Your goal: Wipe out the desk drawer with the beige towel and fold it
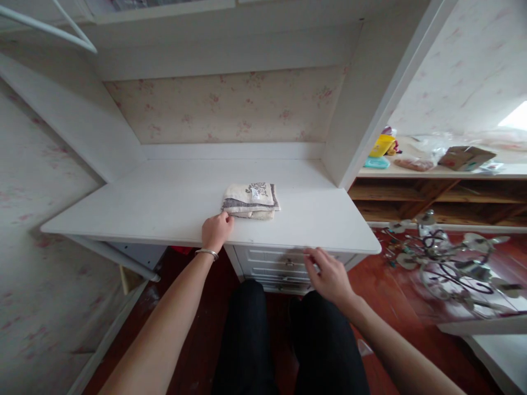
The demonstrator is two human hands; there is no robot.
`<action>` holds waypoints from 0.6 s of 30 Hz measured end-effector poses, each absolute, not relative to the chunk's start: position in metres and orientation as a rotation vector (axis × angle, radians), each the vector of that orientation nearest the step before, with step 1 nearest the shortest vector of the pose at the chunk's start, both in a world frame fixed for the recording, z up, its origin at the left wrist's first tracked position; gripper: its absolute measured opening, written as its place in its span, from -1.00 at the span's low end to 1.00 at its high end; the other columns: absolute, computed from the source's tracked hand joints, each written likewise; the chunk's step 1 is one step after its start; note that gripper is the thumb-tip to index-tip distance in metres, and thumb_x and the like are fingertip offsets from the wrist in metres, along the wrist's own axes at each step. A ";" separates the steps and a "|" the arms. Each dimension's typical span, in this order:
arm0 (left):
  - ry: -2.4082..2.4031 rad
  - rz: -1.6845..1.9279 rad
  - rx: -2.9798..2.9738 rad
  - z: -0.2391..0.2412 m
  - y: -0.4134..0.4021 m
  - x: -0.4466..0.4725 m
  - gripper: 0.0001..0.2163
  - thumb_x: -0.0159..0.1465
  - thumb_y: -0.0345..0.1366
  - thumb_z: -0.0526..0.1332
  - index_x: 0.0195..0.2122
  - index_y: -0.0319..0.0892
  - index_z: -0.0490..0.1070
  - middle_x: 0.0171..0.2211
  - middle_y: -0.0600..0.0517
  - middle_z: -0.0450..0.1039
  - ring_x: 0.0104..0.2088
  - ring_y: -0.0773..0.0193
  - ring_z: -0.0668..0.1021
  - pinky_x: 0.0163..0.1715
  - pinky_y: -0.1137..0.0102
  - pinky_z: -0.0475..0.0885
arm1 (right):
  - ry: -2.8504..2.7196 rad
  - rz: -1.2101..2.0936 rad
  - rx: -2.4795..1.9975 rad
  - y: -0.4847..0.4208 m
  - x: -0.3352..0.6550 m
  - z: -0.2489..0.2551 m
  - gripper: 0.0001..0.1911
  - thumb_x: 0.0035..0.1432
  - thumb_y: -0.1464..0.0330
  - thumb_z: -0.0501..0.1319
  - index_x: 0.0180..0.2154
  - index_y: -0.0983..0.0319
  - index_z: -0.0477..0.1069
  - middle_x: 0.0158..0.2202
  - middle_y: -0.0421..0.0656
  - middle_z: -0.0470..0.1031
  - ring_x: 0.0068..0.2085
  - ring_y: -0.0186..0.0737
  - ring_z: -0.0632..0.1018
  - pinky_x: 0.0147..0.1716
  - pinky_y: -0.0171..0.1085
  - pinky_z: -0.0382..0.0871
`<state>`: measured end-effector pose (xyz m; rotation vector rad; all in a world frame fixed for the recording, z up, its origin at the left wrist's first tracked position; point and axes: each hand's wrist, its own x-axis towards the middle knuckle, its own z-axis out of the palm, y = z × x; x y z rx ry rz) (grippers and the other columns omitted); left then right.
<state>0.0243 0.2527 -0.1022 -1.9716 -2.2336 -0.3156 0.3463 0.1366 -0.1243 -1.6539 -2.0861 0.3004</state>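
A folded cream and grey cloth lies near the front middle of a white desk. My left hand, with a bracelet on the wrist, rests on the desk edge, its fingers curled and touching the cloth's near left corner. My right hand hovers just below the desk's front edge, in front of the white drawers. Its fingers are spread and hold nothing.
White side panels and a floral back wall enclose the desk. To the right a wooden shelf carries a yellow container, a cardboard box and bags. A metal chandelier lies on the red floor. My dark-trousered legs are below.
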 end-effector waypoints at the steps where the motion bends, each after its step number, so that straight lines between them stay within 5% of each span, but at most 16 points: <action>1: -2.235 -0.318 -1.971 -0.102 0.252 0.024 -0.65 0.35 -0.20 -0.06 -0.27 -0.11 0.53 -0.30 -0.12 0.59 -0.27 0.05 0.59 -0.34 0.31 0.31 | -2.181 0.355 -1.694 0.128 0.330 -0.129 -0.58 0.40 0.17 -0.13 0.06 0.08 0.38 0.00 -0.07 0.50 -0.09 -0.08 0.55 -0.09 -0.18 0.40; 9: -2.250 -0.293 -1.959 -0.100 0.247 0.025 -0.66 0.36 -0.21 -0.05 -0.23 -0.12 0.53 -0.27 -0.12 0.59 -0.25 0.09 0.59 -0.29 0.33 0.34 | -2.397 0.713 -2.063 0.149 0.300 -0.171 -0.49 0.36 0.24 -0.03 0.30 0.10 0.15 0.17 0.08 0.38 -0.02 0.09 0.57 -0.12 -0.03 0.38; 18: -2.266 -0.343 -1.953 -0.097 0.247 0.023 -0.70 0.35 -0.21 -0.03 -0.28 -0.10 0.51 -0.31 -0.09 0.58 -0.29 0.11 0.59 -0.33 0.34 0.32 | -2.526 0.627 -1.980 0.163 0.299 -0.173 -0.51 0.18 0.43 0.10 0.15 0.23 0.36 0.04 0.10 0.51 -0.01 0.06 0.56 -0.12 -0.10 0.39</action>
